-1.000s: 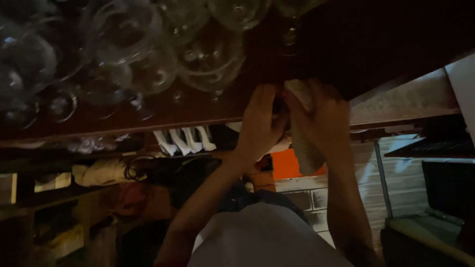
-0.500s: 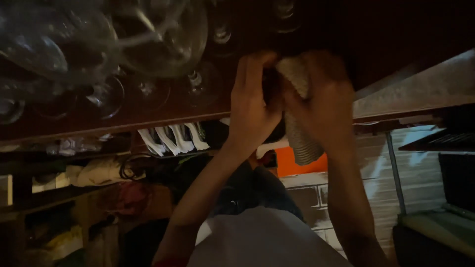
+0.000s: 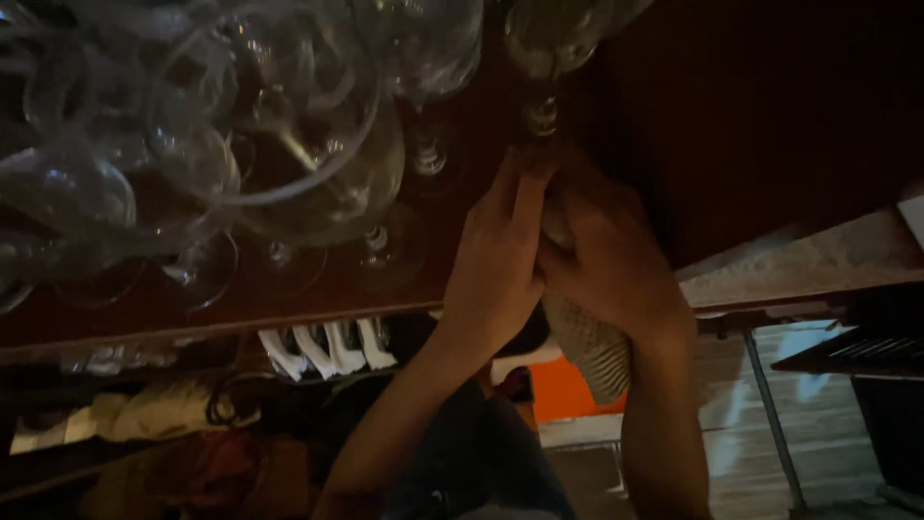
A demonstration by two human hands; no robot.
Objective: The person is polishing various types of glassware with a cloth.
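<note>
Under the dark wooden shelf, both hands are reaching upward together, pressed side by side. Left hand is stretching its fingers straight and nearly closed against a ribbed grey cloth. Right hand is curling around that cloth, gripping it while its tail is hanging below the wrist. Beside them, empty wine glasses are standing crowded on the shelf, one stem just above the fingertips.

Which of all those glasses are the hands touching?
The clear stemmed wine glass at the top middle. Its stem comes down right into the left hand and right hand, which hold a grey ribbed cloth. The other glasses stand apart, leftward.
</note>
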